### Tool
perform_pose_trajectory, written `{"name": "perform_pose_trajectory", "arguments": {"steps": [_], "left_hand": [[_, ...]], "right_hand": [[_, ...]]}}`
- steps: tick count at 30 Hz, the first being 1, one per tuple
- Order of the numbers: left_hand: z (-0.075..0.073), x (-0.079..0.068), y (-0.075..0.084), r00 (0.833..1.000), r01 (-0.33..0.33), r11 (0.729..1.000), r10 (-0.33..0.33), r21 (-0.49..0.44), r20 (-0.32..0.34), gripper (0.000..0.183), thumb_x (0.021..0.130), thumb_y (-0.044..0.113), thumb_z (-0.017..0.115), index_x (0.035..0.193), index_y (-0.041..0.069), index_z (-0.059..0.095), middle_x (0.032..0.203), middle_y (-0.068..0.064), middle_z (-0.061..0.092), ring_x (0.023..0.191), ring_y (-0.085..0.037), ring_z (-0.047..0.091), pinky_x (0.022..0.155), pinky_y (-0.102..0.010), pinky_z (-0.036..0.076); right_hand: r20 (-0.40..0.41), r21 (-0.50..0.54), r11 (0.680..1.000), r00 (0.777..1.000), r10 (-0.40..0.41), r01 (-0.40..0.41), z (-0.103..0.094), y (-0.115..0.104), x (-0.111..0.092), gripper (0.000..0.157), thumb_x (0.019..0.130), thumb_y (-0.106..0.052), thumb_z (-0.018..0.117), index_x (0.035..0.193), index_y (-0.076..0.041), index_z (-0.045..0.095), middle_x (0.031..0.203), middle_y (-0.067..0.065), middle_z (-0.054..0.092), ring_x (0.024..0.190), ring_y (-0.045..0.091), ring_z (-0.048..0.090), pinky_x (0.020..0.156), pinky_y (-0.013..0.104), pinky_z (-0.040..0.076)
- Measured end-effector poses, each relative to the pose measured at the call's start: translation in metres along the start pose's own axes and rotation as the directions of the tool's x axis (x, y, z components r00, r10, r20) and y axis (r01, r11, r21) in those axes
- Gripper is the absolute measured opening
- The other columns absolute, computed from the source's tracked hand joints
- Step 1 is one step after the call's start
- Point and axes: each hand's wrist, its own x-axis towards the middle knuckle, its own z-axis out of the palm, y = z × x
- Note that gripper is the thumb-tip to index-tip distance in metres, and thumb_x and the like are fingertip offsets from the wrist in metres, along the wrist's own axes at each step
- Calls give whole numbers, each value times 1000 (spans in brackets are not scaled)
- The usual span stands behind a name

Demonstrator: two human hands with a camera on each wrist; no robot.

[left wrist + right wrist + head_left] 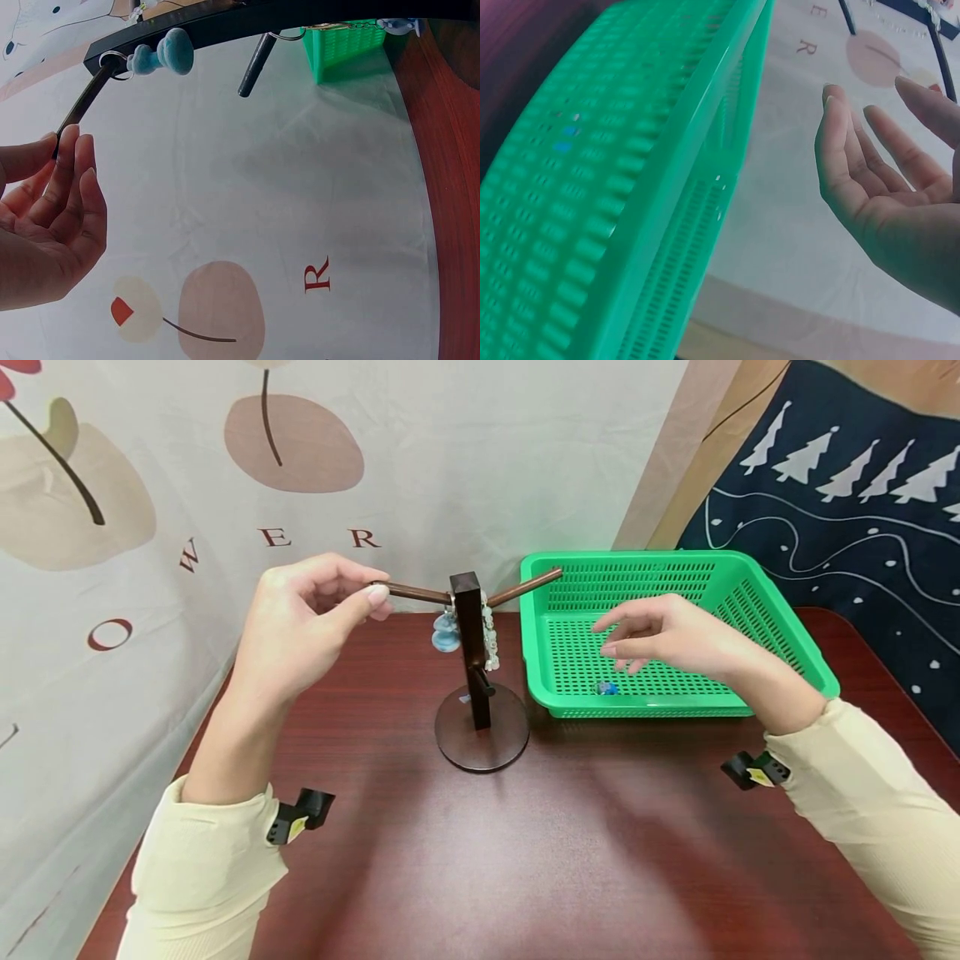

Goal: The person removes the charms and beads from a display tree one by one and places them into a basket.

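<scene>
A dark wooden display stand (471, 643) with sloping pegs rises from a round base. My left hand (300, 627) pinches the tip of its left peg (412, 592) between thumb and fingers. Near the post on that peg hangs a keyring with a light blue charm (176, 52). A strand of clear beads (491, 639) dangles by the right peg (525, 587). Over the green basket (678, 702), my right hand (660, 631) hovers with loosely bent fingers and holds nothing. Below it, a small blue item (607, 688) lies in the basket; its kind is unclear.
The reddish-brown table (480, 860) carries the stand and basket. Behind them hangs a pale printed cloth (465, 468), with a dark cloth with white trees (840, 510) at the right. In the left wrist view, another ring (289, 35) hangs on a lower peg (257, 66).
</scene>
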Motion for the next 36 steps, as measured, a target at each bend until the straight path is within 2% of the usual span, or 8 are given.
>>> {"name": "perform_pose_trajectory", "arguments": {"steps": [12, 17, 26, 31, 36], "left_hand": [[1, 0, 0, 1000, -9, 1000, 9, -7, 0, 11, 85, 3, 61, 92, 0, 69, 67, 9, 65, 63, -7, 61, 57, -19, 40], [0, -1, 1, 1000, -8, 1000, 8, -8, 2, 11, 85, 3, 61, 93, 0, 69, 67, 9, 65, 63, -7, 61, 57, -19, 40], [-1, -1, 1, 1000, -1, 1000, 1, -2, 7, 12, 85, 4, 61, 93, 0, 68, 68, 10, 65, 63, -7, 61, 57, -20, 40], [-1, 0, 1, 1000, -10, 1000, 10, 5, 7, 11, 85, 4, 61, 93, 0, 69, 67, 9, 65, 62, -7, 60, 58, -19, 40], [-1, 0, 1, 1000, -18, 1000, 18, -2, 8, 11, 85, 4, 61, 92, 0, 68, 67, 9, 65, 61, -8, 60, 58, -20, 41]], "right_hand": [[82, 29, 997, 994, -69, 67, 20, -15, 16, 30, 86, -11, 63, 114, 0, 58, 81, 10, 64, 71, 22, 61, 67, 33, 51], [81, 10, 996, 992, -94, 93, 28, -18, 21, 30, 87, -11, 62, 115, -2, 58, 82, 10, 65, 72, 23, 62, 65, 32, 51], [99, -14, 997, 992, -71, 73, 42, -29, 31, 30, 87, -18, 62, 116, -11, 59, 81, 11, 65, 71, 21, 62, 50, 32, 43], [87, -15, 995, 991, -97, 99, 50, -37, 34, 27, 86, -20, 64, 112, -13, 61, 77, 12, 64, 70, 23, 62, 49, 31, 40], [71, 20, 990, 987, -142, 141, 56, -42, 38, 24, 86, -16, 64, 109, -9, 63, 76, 11, 64, 71, 30, 61, 55, 31, 44]]}}
